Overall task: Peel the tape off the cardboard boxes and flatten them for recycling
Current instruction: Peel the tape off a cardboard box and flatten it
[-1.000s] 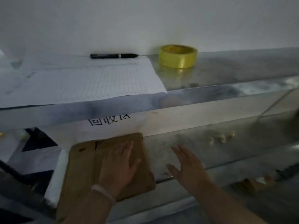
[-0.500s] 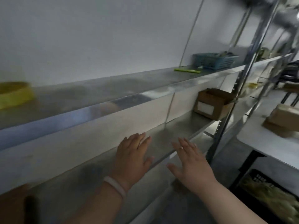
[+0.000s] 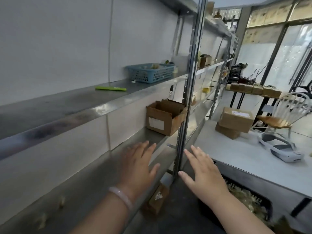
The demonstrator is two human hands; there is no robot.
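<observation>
The head has turned right, so the flat cardboard is gone from sight. The left hand (image 3: 137, 164) and right hand (image 3: 202, 169) are empty, fingers spread wide. An open box (image 3: 164, 118) sits ahead on the shelf (image 3: 104, 176), likely next to flatten.

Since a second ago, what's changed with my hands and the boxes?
The left hand has come off the flattened cardboard, now out of view; the view swung right along the shelf toward an open cardboard box. It and the right hand stayed open, holding nothing.
</observation>
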